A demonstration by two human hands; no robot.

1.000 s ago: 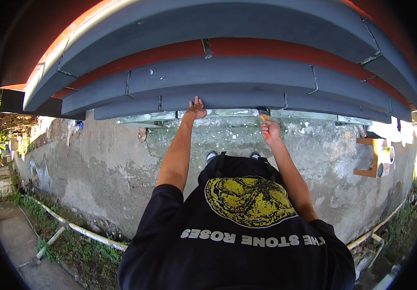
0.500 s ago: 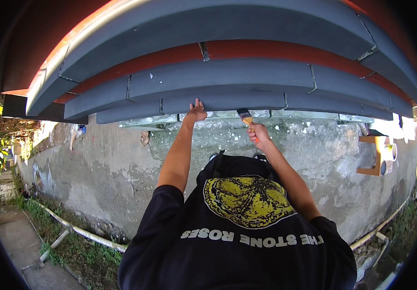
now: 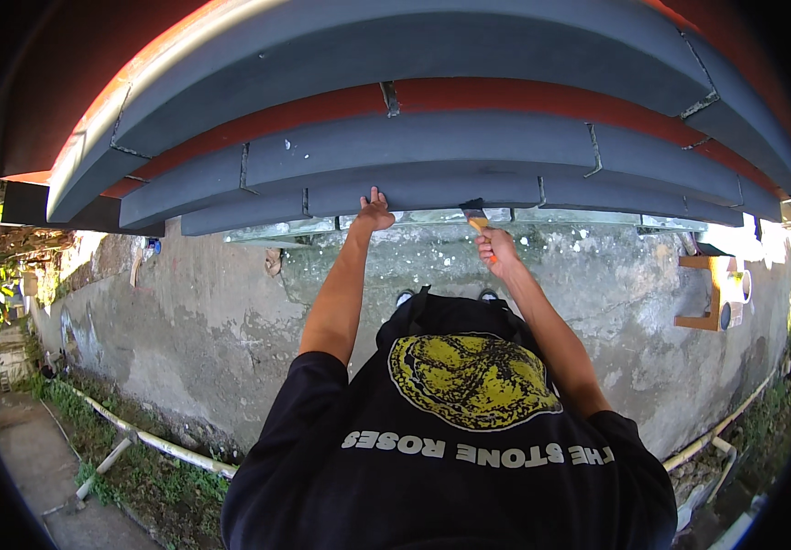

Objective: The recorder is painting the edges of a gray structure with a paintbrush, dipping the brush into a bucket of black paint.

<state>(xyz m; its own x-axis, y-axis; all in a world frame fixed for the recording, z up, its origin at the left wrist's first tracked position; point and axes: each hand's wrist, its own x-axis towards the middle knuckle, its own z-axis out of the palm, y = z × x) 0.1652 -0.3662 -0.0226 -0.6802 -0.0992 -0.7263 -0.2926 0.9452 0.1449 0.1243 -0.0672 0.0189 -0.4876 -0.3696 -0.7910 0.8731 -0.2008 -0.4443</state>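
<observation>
My right hand (image 3: 498, 249) is closed round the orange-and-yellow handle of a paintbrush (image 3: 475, 216). The brush's dark bristles touch the lower edge of the lowest grey slat (image 3: 423, 194). To the left, my left hand (image 3: 374, 213) rests against the same slat with its fingers stretched out, holding nothing. Above it run more grey slats (image 3: 414, 137), with pale, unpainted-looking marks at their joints and a few light specks on the surface. A red band (image 3: 487, 94) shows between the slats.
Below lies a worn concrete floor (image 3: 203, 293) with paint spots. An open cardboard box (image 3: 718, 293) stands at the right, with round containers beside it. Pale pipes (image 3: 175, 445) run along the floor's near edge, next to grass and a paved path (image 3: 20, 449).
My right hand has shifted slightly right and up with the paintbrush, whose bristles now reach higher onto the slat's edge. My left hand has stayed in place.
</observation>
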